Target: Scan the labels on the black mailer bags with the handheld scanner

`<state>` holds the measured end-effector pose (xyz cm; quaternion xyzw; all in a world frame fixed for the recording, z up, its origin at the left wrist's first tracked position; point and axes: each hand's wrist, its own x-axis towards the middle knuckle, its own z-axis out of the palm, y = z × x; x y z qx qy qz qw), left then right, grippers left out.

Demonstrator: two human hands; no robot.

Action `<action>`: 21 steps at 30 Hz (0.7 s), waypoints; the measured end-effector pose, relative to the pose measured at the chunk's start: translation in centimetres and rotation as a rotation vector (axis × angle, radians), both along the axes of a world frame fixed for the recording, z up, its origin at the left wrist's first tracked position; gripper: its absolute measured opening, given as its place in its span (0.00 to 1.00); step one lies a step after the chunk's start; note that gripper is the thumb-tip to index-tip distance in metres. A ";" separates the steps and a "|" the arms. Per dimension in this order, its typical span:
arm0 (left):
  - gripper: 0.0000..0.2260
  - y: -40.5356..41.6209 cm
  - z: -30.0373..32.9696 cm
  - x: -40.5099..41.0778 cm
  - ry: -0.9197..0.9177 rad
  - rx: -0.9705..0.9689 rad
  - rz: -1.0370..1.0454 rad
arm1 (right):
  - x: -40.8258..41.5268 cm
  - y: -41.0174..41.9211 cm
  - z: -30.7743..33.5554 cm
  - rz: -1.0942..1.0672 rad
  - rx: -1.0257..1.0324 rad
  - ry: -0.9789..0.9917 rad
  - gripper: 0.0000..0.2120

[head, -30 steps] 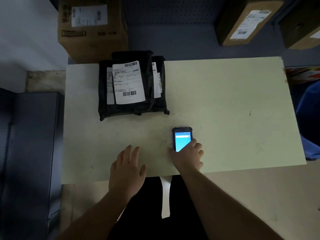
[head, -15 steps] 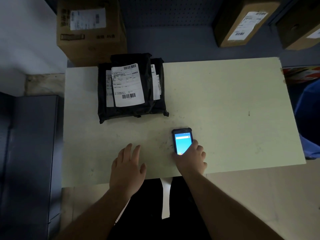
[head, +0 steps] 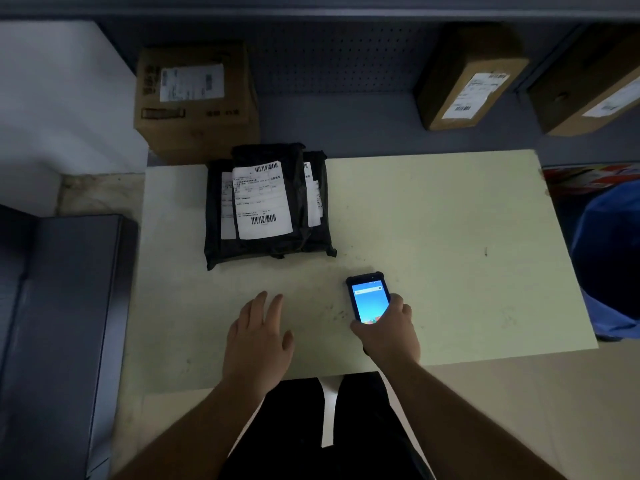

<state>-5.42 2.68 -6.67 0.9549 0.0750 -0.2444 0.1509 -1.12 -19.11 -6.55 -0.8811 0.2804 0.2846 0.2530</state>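
Note:
A stack of black mailer bags (head: 266,244) lies at the back left of the pale table (head: 433,237), the top one showing a white label (head: 263,200) with two barcodes. Edges of other labels peek out on both sides of it. The handheld scanner (head: 367,299), dark-cased with a lit blue screen, lies near the table's front edge, and my right hand (head: 389,330) is closed around its lower end. My left hand (head: 258,336) rests flat on the table to the left of the scanner, fingers apart and holding nothing.
A cardboard box (head: 195,102) with a label stands behind the bags. Two more labelled boxes (head: 471,77) (head: 588,95) sit on the grey shelf at the back right. A dark cabinet (head: 62,323) flanks the table on the left, a blue bag (head: 609,258) on the right.
My right hand has closed further around the scanner's lower end, and the screen now shows a different picture. The camera view has tilted slightly upward. The left hand has stayed put.

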 end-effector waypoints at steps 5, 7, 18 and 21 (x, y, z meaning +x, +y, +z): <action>0.29 0.5 1.1 1.9 -0.077 -0.035 0.035 | 0.4 -0.3 1.2 -0.008 0.016 -0.037 0.39; 0.28 0.9 1.4 2.7 -0.112 -0.051 0.062 | 0.5 -0.5 1.7 -0.011 0.023 -0.056 0.39; 0.29 2.6 3.4 7.7 -0.324 -0.365 0.589 | 0.7 -1.3 3.0 0.029 0.028 -0.105 0.41; 0.32 2.9 3.4 9.5 -0.313 -0.387 0.667 | 0.7 -1.8 3.3 0.019 0.038 -0.125 0.38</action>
